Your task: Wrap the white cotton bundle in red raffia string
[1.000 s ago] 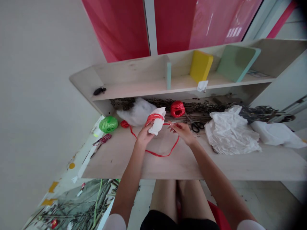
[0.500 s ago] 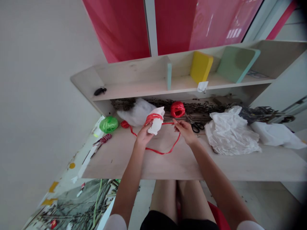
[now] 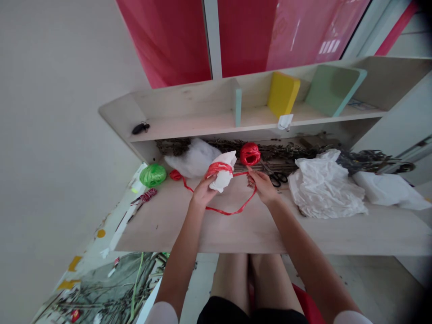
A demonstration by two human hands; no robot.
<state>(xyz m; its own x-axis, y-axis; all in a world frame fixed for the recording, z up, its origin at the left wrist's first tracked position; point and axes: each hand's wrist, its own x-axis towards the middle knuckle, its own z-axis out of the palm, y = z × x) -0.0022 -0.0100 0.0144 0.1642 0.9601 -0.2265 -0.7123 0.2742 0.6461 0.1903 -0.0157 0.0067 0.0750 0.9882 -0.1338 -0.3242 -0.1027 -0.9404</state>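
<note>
My left hand (image 3: 203, 191) is closed on a white bundle (image 3: 223, 181), which looks like wrapped paper or cloth. Red ribbon (image 3: 232, 213) winds around the bundle's middle and leads across to my right hand (image 3: 262, 185), whose fingers pinch it. From there the ribbon hangs in a loose loop over the table, and a strand at the left reaches a small red ball of ribbon (image 3: 175, 175). A larger red ribbon roll (image 3: 250, 154) lies just beyond my right hand. Beside it are black-handled scissors (image 3: 277, 178).
White fluffy stuffing (image 3: 194, 158) and dried stalks (image 3: 286, 148) lie under the shelf (image 3: 189, 128). A green ribbon ball (image 3: 153, 175) and a reddish yarn bundle (image 3: 148, 195) sit at the left. Crumpled white paper (image 3: 329, 186) covers part of the right side.
The bundle has tilted and shifted slightly right in my left hand. My right hand has moved a little to the right with the ribbon, and the hanging loop has risen slightly.
</note>
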